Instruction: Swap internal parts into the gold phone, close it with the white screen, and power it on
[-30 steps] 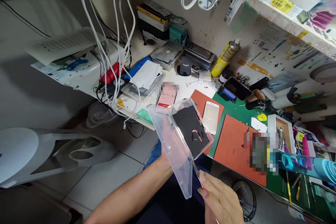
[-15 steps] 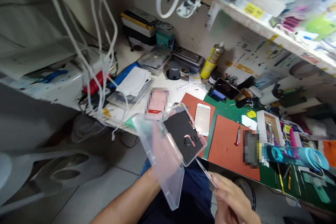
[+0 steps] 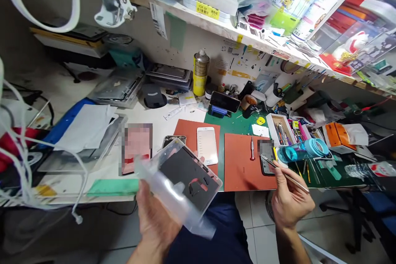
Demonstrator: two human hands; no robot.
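Note:
My left hand [image 3: 156, 216] is closed around a clear plastic case [image 3: 215, 181] from below. The case tilts, its cloudy lid [image 3: 173, 200] swung open toward me. Inside lies a black insert [image 3: 179, 173] with small dark parts and a pinkish curved piece near its lower end. Tweezers [image 3: 292, 180] sit in my closed right hand [image 3: 289, 202], their tips over a dark phone-sized device [image 3: 267, 168] on the right orange mat [image 3: 238, 169]. A small red-ended screwdriver [image 3: 252, 148] rests beside that device. Behind the case lies a white phone [image 3: 207, 144], lit screen up.
A blue bottle [image 3: 303, 150] lies on its side at the right, near a tool box [image 3: 280, 130]. White cables [image 3: 15, 140] hang at the left. A yellow spray can [image 3: 200, 73] stands at the back under a crowded shelf [image 3: 225, 29].
The view has swung to the right. My right hand has moved with the tweezers from beside the case to the dark device. The case's lid has tipped further toward closing.

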